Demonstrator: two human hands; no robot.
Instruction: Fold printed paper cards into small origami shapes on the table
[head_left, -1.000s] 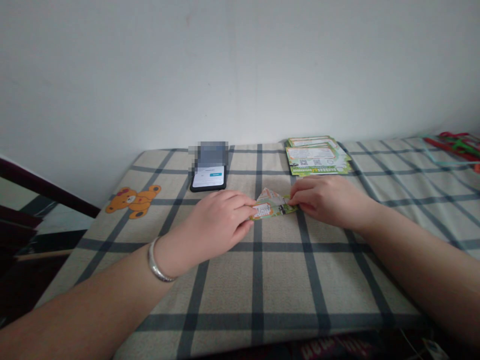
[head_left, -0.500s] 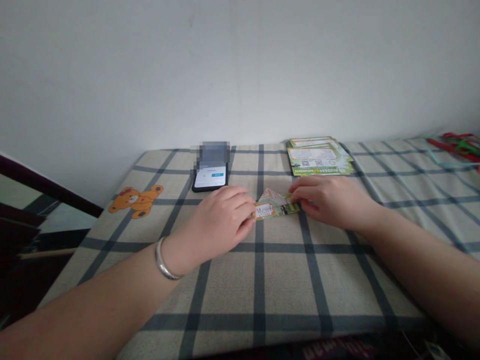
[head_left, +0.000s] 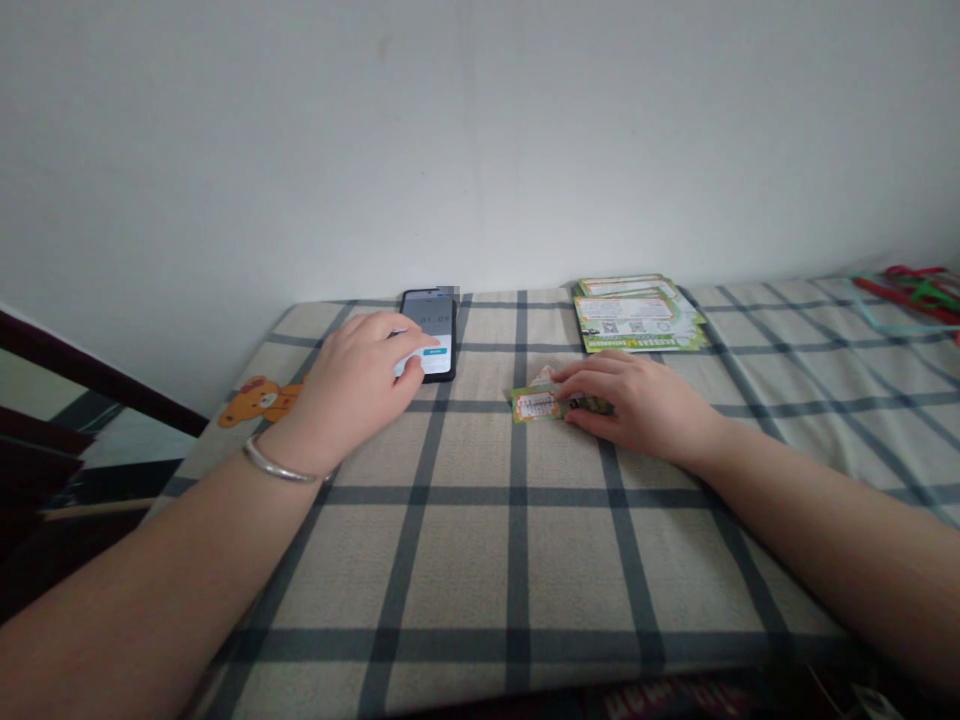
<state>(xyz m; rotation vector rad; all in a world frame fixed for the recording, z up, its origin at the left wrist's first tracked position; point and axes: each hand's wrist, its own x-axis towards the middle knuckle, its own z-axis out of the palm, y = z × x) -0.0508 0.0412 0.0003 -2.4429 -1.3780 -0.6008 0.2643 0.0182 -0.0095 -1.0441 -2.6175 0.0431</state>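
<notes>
A small folded green paper leaflet lies on the checked cloth. My right hand rests on its right part, fingers curled and pressing it flat to the cloth. My left hand is over the lower part of a black phone with a lit screen; a finger reaches onto the screen while the others curl loosely. A silver bangle circles my left wrist.
A stack of green printed leaflets lies at the back by the white wall. Red and green items lie at the far right. A bear picture marks the checked cloth. The surface's left edge drops to a dark floor.
My left hand let go of the folded leaflet and moved left and back to the phone. My right hand slid further over the leaflet and flattened it.
</notes>
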